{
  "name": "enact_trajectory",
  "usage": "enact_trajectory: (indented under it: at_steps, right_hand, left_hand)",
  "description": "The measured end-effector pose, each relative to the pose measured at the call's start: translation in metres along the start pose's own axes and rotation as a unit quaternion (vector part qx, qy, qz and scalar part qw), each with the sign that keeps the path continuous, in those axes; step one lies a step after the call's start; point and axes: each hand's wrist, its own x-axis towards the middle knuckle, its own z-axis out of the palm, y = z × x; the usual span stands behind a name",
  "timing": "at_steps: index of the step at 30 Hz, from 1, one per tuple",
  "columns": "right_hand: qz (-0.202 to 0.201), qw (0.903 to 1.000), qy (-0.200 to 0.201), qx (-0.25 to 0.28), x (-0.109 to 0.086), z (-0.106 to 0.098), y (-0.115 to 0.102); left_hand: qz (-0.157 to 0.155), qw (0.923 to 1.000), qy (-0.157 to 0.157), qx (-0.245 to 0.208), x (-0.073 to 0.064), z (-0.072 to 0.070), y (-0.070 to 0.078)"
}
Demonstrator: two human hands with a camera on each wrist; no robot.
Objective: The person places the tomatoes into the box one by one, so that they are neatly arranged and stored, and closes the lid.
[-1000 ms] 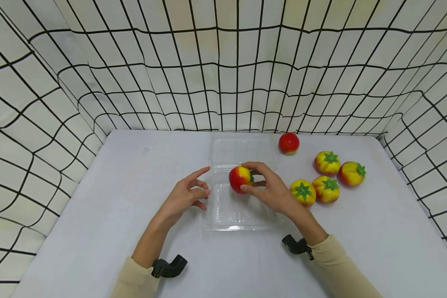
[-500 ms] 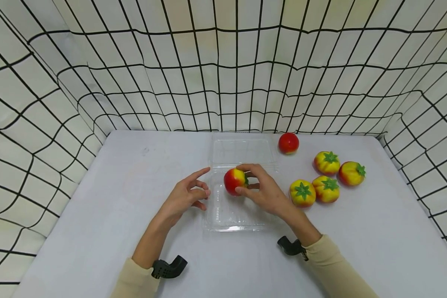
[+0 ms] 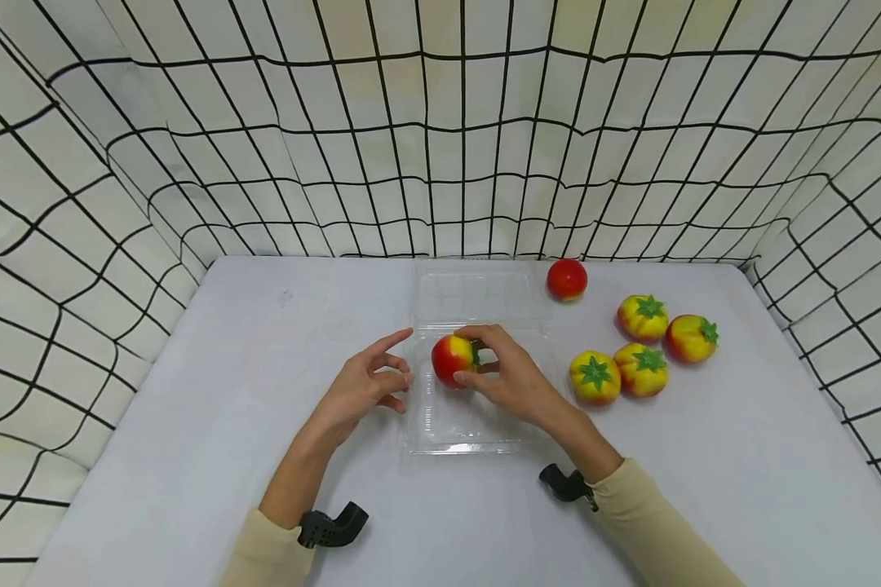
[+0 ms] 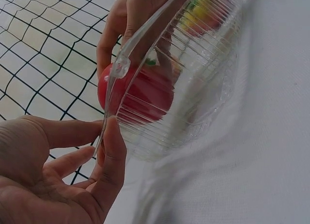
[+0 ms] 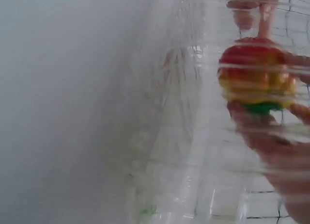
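My right hand [image 3: 512, 377] grips a red and yellow tomato [image 3: 451, 362] with a green leafy top. It holds the tomato over the base of a clear plastic clamshell box [image 3: 462, 447], near the left side. Through the box wall, the left wrist view shows the tomato's red end [image 4: 145, 94]. My left hand [image 3: 363, 390] is at the box's left edge. There its thumb and a finger pinch the thin rim [image 4: 101, 136]. Behind the base lies the box's lid [image 3: 477, 293], folded back. The right wrist view sees the tomato [image 5: 256, 71] blurred through plastic.
Several more tomatoes, including a yellow one [image 3: 595, 378], sit on the white table [image 3: 250, 342] to the right of the box. A red tomato [image 3: 567, 280] lies by the lid's right side. Black netting [image 3: 448, 175] over white walls encloses the back and sides.
My right hand has moved left with the tomato, carrying it over the left part of the box base. The left hand stays at the box edge.
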Motion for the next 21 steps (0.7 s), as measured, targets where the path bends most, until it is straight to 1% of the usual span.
enact_trajectory:
  at_steps: [5, 12, 17, 21]
  right_hand:
    - [0.005, 1.0000, -0.005, -0.003, 0.002, 0.002, -0.003]
    - [0.014, 0.9998, 0.001, -0.016, -0.001, 0.006, -0.005]
    - [0.018, 0.9995, 0.006, -0.027, 0.000, 0.010, -0.006]
    - [0.025, 0.9994, 0.006, -0.024, 0.001, 0.014, -0.007]
  left_hand:
    - [-0.003, 1.0000, 0.001, 0.002, -0.001, 0.000, 0.001]
    - [0.002, 1.0000, -0.004, 0.000, 0.000, 0.001, 0.000]
    - [0.001, 1.0000, -0.004, -0.004, 0.000, 0.000, -0.001]
    - [-0.002, 1.0000, -0.003, -0.004, -0.002, -0.001, -0.001]
